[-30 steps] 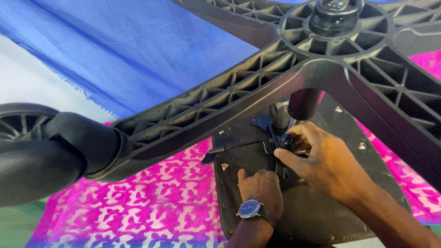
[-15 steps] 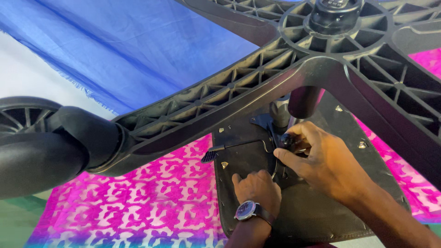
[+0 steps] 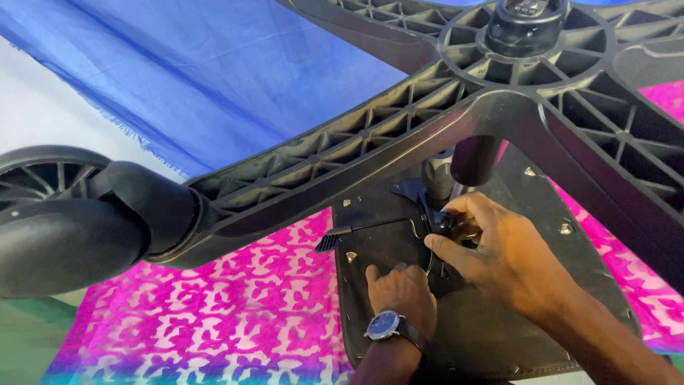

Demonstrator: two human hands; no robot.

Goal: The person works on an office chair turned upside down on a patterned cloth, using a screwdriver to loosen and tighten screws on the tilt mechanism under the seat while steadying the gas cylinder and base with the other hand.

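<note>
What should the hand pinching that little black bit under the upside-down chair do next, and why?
Probably keep turning the small black knob, a little at a time. The right hand pinches it with its fingertips by the chair's metal column, and the left hand presses flat on the seat underside, steadying it. Whether the knob is tight or loose cannot be seen.

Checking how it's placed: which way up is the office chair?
Upside down: the chair base and wheel are uppermost, the seat underside faces up.
</note>
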